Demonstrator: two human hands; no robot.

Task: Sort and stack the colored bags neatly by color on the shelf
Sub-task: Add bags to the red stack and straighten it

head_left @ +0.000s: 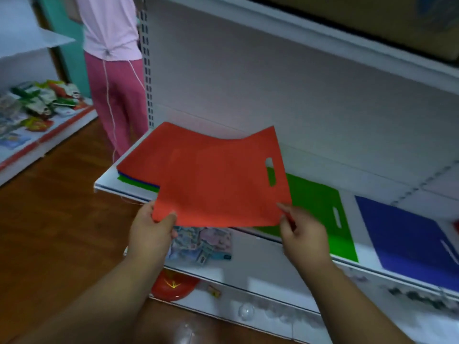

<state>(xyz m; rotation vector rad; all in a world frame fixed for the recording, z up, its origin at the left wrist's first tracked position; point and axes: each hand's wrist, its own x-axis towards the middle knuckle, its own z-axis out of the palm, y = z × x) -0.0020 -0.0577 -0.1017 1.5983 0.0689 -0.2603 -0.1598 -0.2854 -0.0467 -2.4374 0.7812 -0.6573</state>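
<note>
A red bag (218,184) with a cut-out handle hangs in the air over the front edge of the white shelf (109,180). My left hand (151,229) pinches its near left corner. My right hand (303,234) pinches the near right corner. Behind it at the shelf's left end lies a mixed pile (139,170) with a red bag on top and blue and green edges beneath. A green bag (320,209) lies flat to the right, and a blue bag (412,239) further right. A sliver of red (456,225) shows at the right edge.
A person in pink trousers (116,95) stands at the shelf's left end. A low shelf of packets (37,108) sits at far left. Packets (203,244) and a red item (173,285) lie on lower shelves. A cardboard box (372,18) rests on the upper shelf. Wooden floor (62,219) spreads left.
</note>
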